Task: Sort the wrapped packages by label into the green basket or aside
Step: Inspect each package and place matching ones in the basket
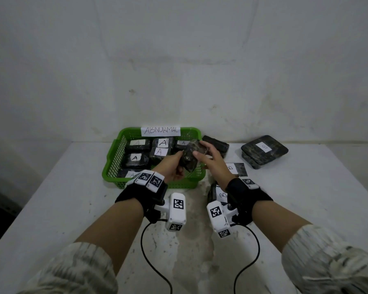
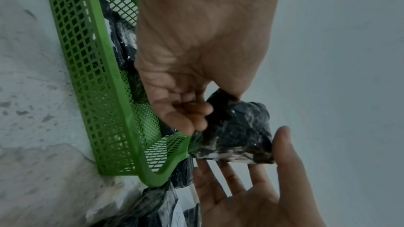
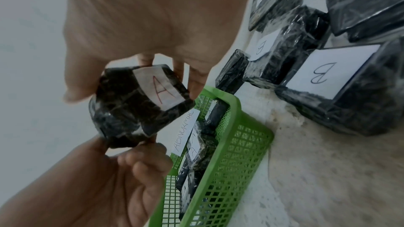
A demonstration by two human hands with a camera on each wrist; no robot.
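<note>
A dark wrapped package point(image 1: 189, 157) is held up over the right end of the green basket point(image 1: 113, 160). In the right wrist view its white label shows a red A point(image 3: 160, 92). My left hand point(image 1: 175, 164) grips the package's near end with curled fingers point(image 2: 196, 115). My right hand point(image 1: 201, 149) spans its far side, with straight, spread fingers point(image 2: 220, 184) touching its edge and the thumb alongside. Several A-labelled packages point(image 1: 163, 143) lie in the basket.
The basket carries a paper sign reading ABNORMAL point(image 1: 160, 130). To its right on the white table point(image 1: 62, 209) lie dark packages labelled B point(image 1: 235, 168), one larger point(image 1: 263, 150), one unlabelled side up point(image 1: 216, 144), and one under my right wrist point(image 1: 220, 195). A wall stands close behind.
</note>
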